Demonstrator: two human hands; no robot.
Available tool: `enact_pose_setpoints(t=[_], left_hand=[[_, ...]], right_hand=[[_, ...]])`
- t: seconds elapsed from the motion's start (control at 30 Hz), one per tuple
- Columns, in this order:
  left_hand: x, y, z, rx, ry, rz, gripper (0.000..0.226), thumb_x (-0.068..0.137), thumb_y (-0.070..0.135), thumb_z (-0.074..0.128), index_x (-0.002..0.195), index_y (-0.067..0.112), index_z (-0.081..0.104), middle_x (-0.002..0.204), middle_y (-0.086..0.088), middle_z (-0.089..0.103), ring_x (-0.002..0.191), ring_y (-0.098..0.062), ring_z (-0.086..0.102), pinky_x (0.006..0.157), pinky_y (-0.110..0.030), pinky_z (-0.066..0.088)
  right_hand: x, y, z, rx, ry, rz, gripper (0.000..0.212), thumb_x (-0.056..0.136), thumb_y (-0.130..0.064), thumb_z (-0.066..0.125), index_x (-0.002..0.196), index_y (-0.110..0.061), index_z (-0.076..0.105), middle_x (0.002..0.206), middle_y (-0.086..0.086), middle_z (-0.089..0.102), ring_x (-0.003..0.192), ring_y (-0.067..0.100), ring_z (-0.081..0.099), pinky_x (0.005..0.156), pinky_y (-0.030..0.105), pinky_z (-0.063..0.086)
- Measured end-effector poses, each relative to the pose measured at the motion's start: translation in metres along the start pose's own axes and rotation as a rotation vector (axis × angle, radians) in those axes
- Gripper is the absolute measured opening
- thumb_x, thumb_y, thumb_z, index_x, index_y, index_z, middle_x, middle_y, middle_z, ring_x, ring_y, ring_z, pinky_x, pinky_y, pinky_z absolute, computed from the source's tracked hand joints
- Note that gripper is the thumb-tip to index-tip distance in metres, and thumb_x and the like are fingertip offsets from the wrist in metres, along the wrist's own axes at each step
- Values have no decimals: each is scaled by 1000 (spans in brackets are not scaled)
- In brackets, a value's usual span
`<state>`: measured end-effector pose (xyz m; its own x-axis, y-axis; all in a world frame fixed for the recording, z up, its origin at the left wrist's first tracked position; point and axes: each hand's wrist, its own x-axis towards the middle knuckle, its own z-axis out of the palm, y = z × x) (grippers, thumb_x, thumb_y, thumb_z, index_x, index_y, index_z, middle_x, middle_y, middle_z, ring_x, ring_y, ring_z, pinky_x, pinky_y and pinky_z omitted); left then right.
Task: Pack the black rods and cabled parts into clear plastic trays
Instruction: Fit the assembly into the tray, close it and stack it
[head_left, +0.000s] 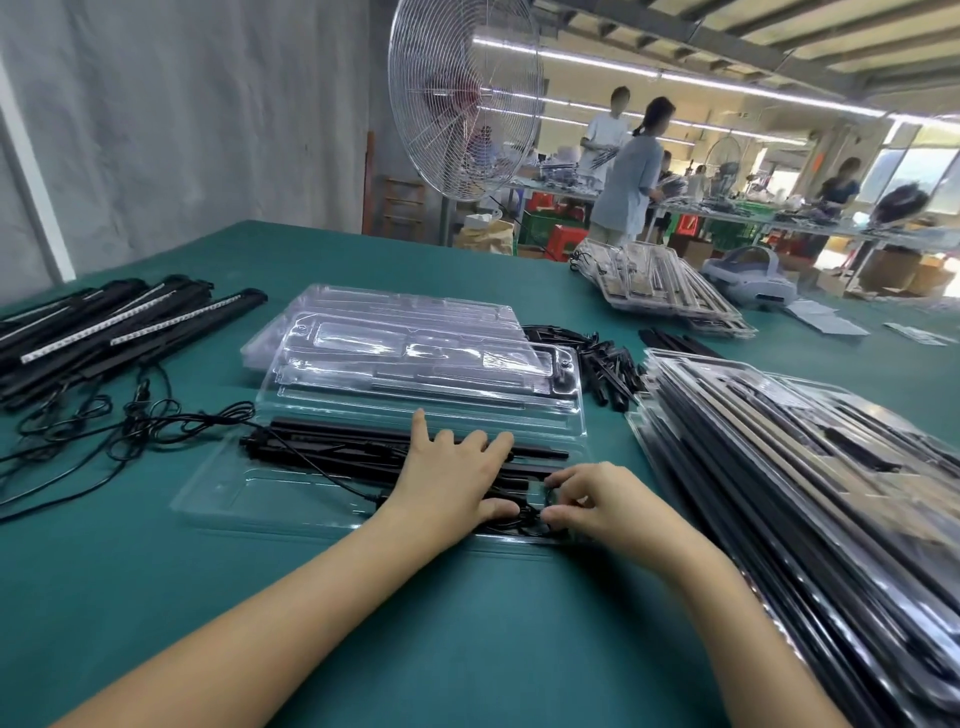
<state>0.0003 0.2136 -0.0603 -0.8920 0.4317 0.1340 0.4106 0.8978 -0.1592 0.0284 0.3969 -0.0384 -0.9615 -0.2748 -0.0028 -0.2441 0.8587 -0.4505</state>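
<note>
Near the front edge of the green surface (467, 623), an open clear tray (249, 493) lies with its long side running left to right. The right hand (597, 506) works at the tray's near right corner, fingers curled in a pinch on a small coil of black cable (524, 519). The coil sits directly between the two hands, touching both, so the right hand is the one placed to tuck it in. The left hand (452, 480) lies flat and spread, fingers pointing away, pressing down on the black rods (337, 441) that lie along the tray's length; its thumb rests against the coil. It grips nothing. A loose cable trails from the rods off the tray's left end.

Just behind the tray is a stack of empty trays (415, 353). Along the right edge lie packed trays (805, 467). Toward the far left edge wait more rods (104, 322) with tangled cables.
</note>
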Motion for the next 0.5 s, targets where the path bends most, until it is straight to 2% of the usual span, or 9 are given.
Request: enact_pose_setpoints(t=[0.07, 0.13, 0.2, 0.27, 0.33, 0.43, 0.5], left_hand=[[0, -1, 1, -1, -3, -2, 78, 86, 71, 36, 146, 25, 16, 137, -1, 47, 118, -33, 50, 109, -64, 9], [0, -1, 2, -4, 1, -3, 78, 85, 71, 35, 145, 26, 17, 137, -1, 46, 118, -33, 50, 109, -63, 10], [0, -1, 1, -12, 2, -5, 78, 85, 71, 36, 146, 26, 17, 138, 0, 46, 119, -32, 49, 109, -62, 10], [0, -1, 1, -14, 3, -5, 79, 85, 72, 36, 146, 26, 17, 138, 0, 46, 120, -33, 49, 109, -62, 10], [0, -2, 0, -18, 6, -1, 78, 85, 72, 36, 145, 26, 18, 137, 0, 47, 121, -32, 47, 109, -61, 12], [-1, -4, -2, -49, 52, 20, 71, 85, 71, 37, 139, 27, 27, 131, 1, 50, 121, -27, 43, 104, -51, 23], [-2, -5, -1, -84, 128, 64, 59, 85, 69, 39, 126, 26, 40, 120, 2, 53, 116, -22, 42, 95, -40, 28]], right_hand=[[0, 0, 0, 18, 35, 39, 27, 82, -28, 70, 72, -3, 69, 100, 9, 67, 91, 17, 60, 73, 25, 39], [-2, 0, 2, 93, 102, 100, 21, 76, -27, 76, 67, -14, 62, 85, 3, 66, 71, 9, 56, 64, 22, 40], [-3, 0, 4, 207, 168, 158, 29, 70, -23, 82, 73, -19, 53, 73, -4, 60, 60, 4, 50, 53, 14, 39], [-2, 0, 5, 227, 189, 189, 27, 69, -20, 83, 82, -18, 60, 73, -5, 59, 58, 3, 51, 48, 6, 38], [0, -2, 6, 121, 184, 207, 22, 70, -24, 82, 86, -16, 69, 73, -5, 62, 60, 0, 53, 49, 4, 36], [2, -5, 9, 29, 178, 214, 15, 73, -25, 80, 80, -15, 71, 74, -2, 64, 66, 6, 55, 51, 5, 33], [1, -5, 10, 34, 171, 210, 15, 74, -24, 78, 71, -20, 64, 70, -5, 60, 62, 4, 52, 48, 6, 32]])
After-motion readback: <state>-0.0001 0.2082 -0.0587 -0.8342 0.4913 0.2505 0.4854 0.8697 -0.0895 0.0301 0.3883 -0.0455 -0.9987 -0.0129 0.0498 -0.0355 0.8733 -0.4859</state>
